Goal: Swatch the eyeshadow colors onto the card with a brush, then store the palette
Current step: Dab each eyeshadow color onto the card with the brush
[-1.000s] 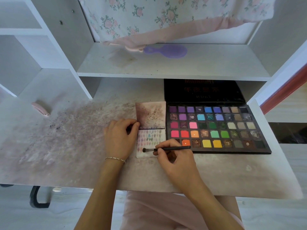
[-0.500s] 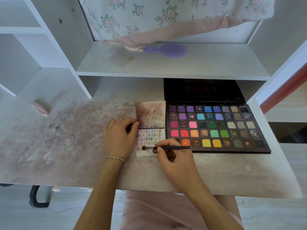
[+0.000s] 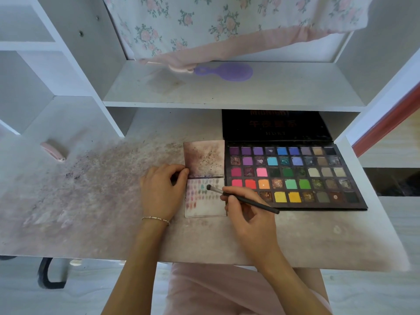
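White laminate counter (image 3: 91,223), dusted pink and grey with loose powder, carrying everything. Above it, a shelf (image 3: 227,94) with a purple hairbrush (image 3: 229,72) under a floral cloth (image 3: 227,23). Next in size, the open eyeshadow palette (image 3: 295,176), lying flat at the right of the counter, lid (image 3: 272,125) thrown back under the shelf, long axis running left to right, pans in rows from purples at the far edge to yellows at the near edge. Just beside its left edge, touching or nearly so, the swatch card (image 3: 204,178): far half smeared brown, near half filled with small rows of colour dabs. Left hand (image 3: 162,192) resting on the counter at the card's left edge, fingers (image 3: 181,172) curled and pinching the card at its fold to steady it. Right hand (image 3: 247,214) at the card's near right corner, fingers (image 3: 227,192) clamped on the brush (image 3: 241,199) in a pencil grip. Brush handle slanting down to the right over the palette's near left corner, bristle tip (image 3: 208,187) pointing up and left, on or just above the dabbed half of the card. Probably mid-swatch, with bare card left toward the near edge. Palette pans immediately right of the brush hand, so the right hand nearer for any reload; storing not yet begun.
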{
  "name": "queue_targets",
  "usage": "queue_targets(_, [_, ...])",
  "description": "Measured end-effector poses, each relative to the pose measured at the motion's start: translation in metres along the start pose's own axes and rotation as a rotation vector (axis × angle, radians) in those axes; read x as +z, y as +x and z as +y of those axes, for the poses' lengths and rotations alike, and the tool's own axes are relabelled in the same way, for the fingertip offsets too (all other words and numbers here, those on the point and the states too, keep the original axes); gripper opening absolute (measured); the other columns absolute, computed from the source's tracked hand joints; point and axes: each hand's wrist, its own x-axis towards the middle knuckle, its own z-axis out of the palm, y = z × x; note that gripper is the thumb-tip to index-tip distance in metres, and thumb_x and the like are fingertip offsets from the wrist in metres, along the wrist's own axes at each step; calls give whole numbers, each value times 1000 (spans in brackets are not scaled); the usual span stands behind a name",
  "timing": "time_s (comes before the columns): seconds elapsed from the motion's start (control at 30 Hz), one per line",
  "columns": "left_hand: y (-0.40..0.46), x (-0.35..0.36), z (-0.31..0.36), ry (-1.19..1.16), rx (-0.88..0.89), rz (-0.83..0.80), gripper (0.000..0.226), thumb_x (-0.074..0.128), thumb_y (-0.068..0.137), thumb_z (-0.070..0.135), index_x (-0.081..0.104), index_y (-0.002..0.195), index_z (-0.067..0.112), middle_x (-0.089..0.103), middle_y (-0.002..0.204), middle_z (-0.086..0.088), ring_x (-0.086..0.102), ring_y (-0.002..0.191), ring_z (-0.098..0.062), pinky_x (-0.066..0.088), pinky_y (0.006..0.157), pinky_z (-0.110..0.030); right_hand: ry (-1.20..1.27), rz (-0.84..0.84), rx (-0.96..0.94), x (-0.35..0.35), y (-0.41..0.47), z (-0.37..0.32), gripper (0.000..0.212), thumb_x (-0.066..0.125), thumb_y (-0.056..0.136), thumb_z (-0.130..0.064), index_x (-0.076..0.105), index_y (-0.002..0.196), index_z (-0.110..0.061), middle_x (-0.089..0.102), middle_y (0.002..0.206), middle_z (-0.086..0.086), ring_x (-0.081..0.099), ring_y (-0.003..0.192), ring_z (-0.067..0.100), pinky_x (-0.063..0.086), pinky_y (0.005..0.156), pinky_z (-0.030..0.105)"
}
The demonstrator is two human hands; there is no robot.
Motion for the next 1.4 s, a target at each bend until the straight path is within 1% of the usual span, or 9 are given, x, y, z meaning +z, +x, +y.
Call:
queue_targets(0.13, [1,0,0,10,1,-4,17,57,88,24,72,91,17,70,90,-2,55,90,-26,41,86,-45,-19,35,-4,-11,-3,0,31,52,82,-14,64,86,-42,64,87,-12,63,83,11,52,73,22])
queue_targets(0.23, [1,-1,0,14,1,-9,17,57,88,24,72,92,16,70,91,-2,56,91,-26,41,87,-47,-51,93,-10,-25,-5,0,23,53,81,-15,63,82,-36,63,85,-12,60,77,10,50,68,20])
queue_targets(0.33, [1,-1,0,26,4,-15,17,57,88,23,72,92,16,70,91,-3,56,91,-27,41,87,-47,-140,140,-22,-45,-9,-1,20,51,83,-17,60,82,-35,62,84,-15,58,73,7,47,62,16])
queue_targets(0.47, [1,0,0,24,6,-30,18,57,88,22,71,93,14,70,91,-6,57,91,-29,42,87,-49,-271,231,-70,-75,-14,-2,27,51,82,-12,54,89,-38,62,85,-15,59,81,-2,46,65,7])
queue_targets(0.6, [1,0,-1,38,2,-41,19,56,89,23,71,96,13,69,92,-7,57,91,-29,43,88,-50,-331,329,-38,-92,-15,3,42,57,84,6,50,85,-35,58,80,-14,58,80,-10,45,66,3])
queue_targets(0.77, [2,0,-2,30,8,-42,18,57,88,21,71,93,13,70,94,-6,58,93,-31,44,86,-51,-329,303,1,-90,-15,5,40,57,82,5,52,82,-35,59,78,-17,59,78,-5,44,62,3])
queue_targets(1.03, [1,-1,-2,22,14,-39,17,57,88,20,71,93,12,70,93,-7,58,91,-31,44,84,-52,-342,260,36,-91,-15,4,39,58,80,5,53,75,-33,60,72,-13,59,73,-1,45,58,5])
queue_targets(1.2, [1,-1,-1,25,14,-47,18,56,89,21,71,95,12,70,95,-7,58,92,-31,44,84,-51,-336,253,17,-91,-15,1,39,58,81,5,53,78,-34,60,75,-15,58,77,-2,45,61,4])
queue_targets(1.4, [1,-1,-1,24,23,-46,18,56,89,19,71,95,10,70,96,-9,58,91,-32,45,83,-49,-327,259,31,-92,-15,1,41,58,81,6,52,76,-34,59,73,-15,58,77,-3,44,61,4])
